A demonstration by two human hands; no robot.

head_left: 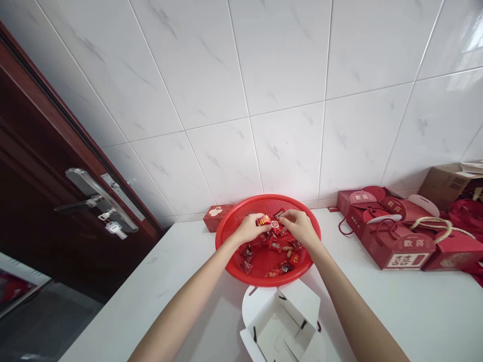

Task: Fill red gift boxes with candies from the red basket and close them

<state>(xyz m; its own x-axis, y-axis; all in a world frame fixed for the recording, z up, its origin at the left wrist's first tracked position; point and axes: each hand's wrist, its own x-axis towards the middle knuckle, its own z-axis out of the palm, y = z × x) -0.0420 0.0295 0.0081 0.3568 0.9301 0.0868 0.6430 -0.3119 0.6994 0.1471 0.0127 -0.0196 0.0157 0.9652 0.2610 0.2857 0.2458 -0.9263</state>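
Observation:
My left hand [249, 229] is over the red plastic basket [227, 261], its fingers closed on a red-and-yellow wrapped candy [263, 220]. On the basket's right side, my right hand [300, 227] has its thumb and fingers pinched together close to a dark-wrapped candy [279, 214]; what lies between the fingertips is hidden. Several wrapped candies [276, 246] and a few peanuts [289, 250] lie scattered in the basket. Nearer to me stands an opened gift box [264, 311], its white inside showing and its flaps spread outward.
Several red gift boxes [400, 246] with rope handles stand at the right, beside a brown cardboard box [445, 183]. A small red box [217, 217] sits behind the basket's left rim. White tiled wall [287, 146] rises behind the table; a dark red door [41, 166] is at left.

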